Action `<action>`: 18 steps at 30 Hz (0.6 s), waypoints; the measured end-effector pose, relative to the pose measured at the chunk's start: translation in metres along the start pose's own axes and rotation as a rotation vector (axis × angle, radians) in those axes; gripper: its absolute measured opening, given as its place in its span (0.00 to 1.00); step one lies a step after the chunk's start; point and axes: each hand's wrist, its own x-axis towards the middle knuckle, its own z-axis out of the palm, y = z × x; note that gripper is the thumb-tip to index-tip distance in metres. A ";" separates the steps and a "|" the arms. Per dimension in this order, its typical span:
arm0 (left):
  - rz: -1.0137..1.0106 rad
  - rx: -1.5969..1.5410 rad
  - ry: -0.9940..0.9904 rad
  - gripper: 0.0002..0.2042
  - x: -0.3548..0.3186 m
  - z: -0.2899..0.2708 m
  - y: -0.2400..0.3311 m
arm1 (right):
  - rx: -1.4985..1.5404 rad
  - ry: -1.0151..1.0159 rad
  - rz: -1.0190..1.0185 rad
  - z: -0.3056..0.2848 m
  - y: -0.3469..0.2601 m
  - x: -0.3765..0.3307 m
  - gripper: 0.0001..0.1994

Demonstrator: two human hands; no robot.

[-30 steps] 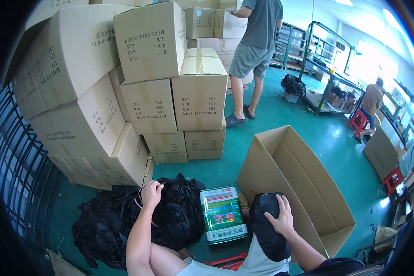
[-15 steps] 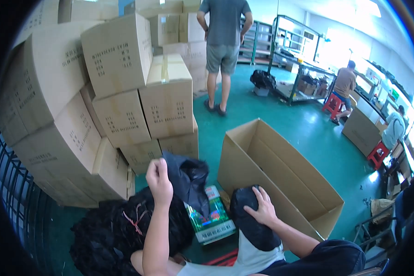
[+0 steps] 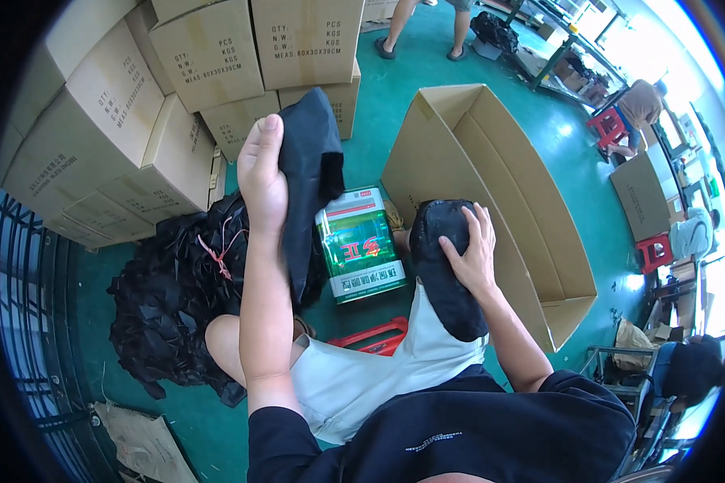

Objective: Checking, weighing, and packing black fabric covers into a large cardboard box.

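Observation:
My left hand (image 3: 262, 169) is raised and grips a black fabric piece (image 3: 308, 181) that hangs down from it. My right hand (image 3: 471, 253) rests on a black rounded form wrapped in dark material (image 3: 445, 266), which stands on my right knee. Between the two hands a green rectangular tin can (image 3: 359, 243) lies on the green floor. A heap of black fabric pieces (image 3: 177, 298) sits to my left, below the raised hand.
A large open cardboard box (image 3: 491, 177) lies on its side to the right. Stacked cardboard cartons (image 3: 177, 88) stand at the back left. A red stool edge (image 3: 370, 336) shows under my legs. Another person's legs (image 3: 427, 32) stand far back; more people sit at the right.
My left hand has lifted a black fabric piece up from the heap and brought it closer to the camera. The right hand has stayed on the black form.

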 end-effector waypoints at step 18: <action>0.255 0.838 -1.377 0.13 -0.130 0.092 -0.001 | 2.355 -0.572 0.756 -0.042 -0.054 0.022 0.30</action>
